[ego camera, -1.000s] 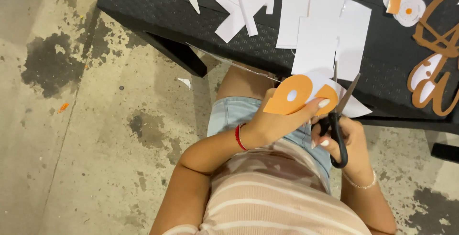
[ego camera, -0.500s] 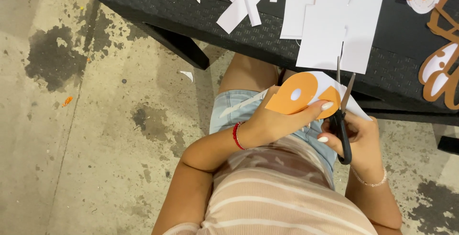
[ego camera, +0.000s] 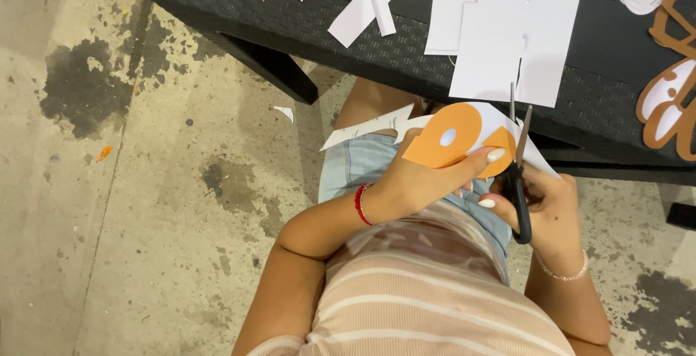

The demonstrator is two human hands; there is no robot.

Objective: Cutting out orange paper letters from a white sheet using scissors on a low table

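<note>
Her left hand [ego camera: 420,182] pinches the orange paper shape [ego camera: 453,138] just left of the open scissors [ego camera: 518,175], gripped upright by her right hand [ego camera: 547,204].

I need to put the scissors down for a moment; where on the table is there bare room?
Bare strip of black table along its left front edge, left of the white paper scraps. Another between the white sheets and the brown cutout. The middle is crowded.

Your left hand [ego camera: 420,182] reaches in from the left, thumb stretched out flat, fingers pinched shut; your right hand [ego camera: 547,207] sits just beside it, fingers curled closed, wrist bent; both forearms angle inward.
</note>
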